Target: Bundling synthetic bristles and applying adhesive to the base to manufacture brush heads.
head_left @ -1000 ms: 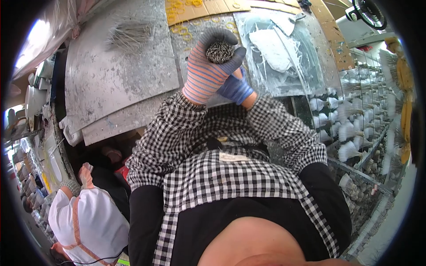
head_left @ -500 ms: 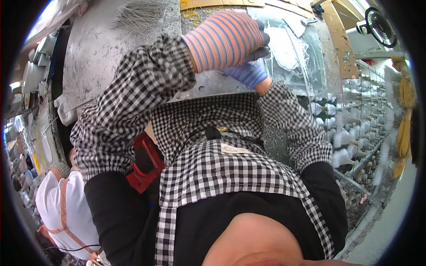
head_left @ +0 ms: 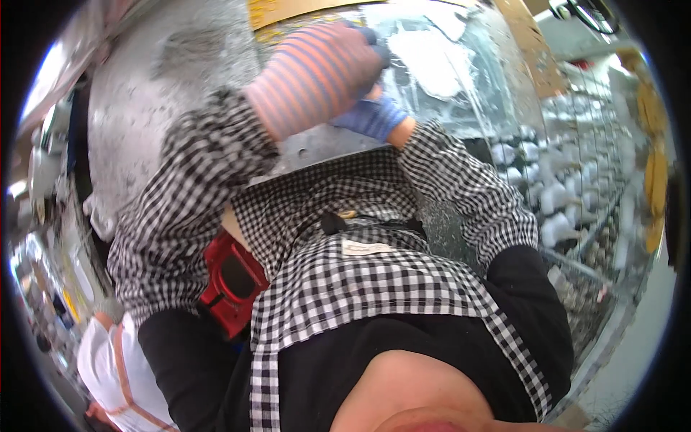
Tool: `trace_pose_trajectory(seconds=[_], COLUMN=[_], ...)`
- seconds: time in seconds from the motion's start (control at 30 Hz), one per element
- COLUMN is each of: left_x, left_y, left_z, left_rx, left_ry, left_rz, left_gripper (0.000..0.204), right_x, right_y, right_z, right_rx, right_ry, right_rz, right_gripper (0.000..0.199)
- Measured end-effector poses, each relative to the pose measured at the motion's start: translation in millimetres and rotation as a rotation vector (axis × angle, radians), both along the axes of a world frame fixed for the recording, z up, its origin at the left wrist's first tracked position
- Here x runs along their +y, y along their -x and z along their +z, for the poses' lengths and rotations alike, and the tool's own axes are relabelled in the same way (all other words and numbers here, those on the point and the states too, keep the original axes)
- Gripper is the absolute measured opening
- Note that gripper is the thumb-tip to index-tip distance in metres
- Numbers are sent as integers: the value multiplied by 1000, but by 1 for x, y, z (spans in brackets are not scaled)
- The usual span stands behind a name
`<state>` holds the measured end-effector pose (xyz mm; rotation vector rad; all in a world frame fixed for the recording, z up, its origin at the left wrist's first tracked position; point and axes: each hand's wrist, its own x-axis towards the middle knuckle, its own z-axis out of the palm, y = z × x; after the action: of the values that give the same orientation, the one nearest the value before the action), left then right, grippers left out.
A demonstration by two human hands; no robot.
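Over the grey metal worktop [head_left: 165, 108], my left hand [head_left: 317, 79] wears an orange-and-blue striped glove with dark fingertips. Its fingers are curled in, and whatever they grip is hidden. My right hand [head_left: 371, 119], in a blue striped glove, is drawn up close beneath and beside the left one. The left hand partly covers its bent fingers, and what they hold does not show. Just right of both hands, a spread of white paste [head_left: 432, 61] lies on a clear sheet [head_left: 489, 108].
A blurred bundle of thin wires [head_left: 191, 50] lies far left on the worktop. Yellow rings [head_left: 270, 34] sit by cardboard [head_left: 302, 9]. At right stands a wire rack [head_left: 576, 165] with many white tufted pieces. A red stool [head_left: 234, 277] and a person in white [head_left: 108, 360] are at lower left.
The whole view has shifted, so the worktop and both hands appear further left. The hands remain close together; the left hand is turned slightly and a bit more of the clear sheet shows.
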<state>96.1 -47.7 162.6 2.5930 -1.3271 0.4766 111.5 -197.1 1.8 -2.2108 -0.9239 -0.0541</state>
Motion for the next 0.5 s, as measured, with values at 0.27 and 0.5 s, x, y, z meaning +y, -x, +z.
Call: trace_pose_trajectory(seconds=[0.27,0.5], left_x=[-23,-81], left_y=[-7,-62], left_z=[-5,7], left_rx=[73,64], left_ry=[51,136], left_rz=[-24,-279], left_gripper=[16,36], right_x=[-25,-98], right_y=[6,-39], right_z=[4,3], right_rx=[75,250], right_ry=[-54,-81], right_rz=[29,-40], right_gripper=[61,35])
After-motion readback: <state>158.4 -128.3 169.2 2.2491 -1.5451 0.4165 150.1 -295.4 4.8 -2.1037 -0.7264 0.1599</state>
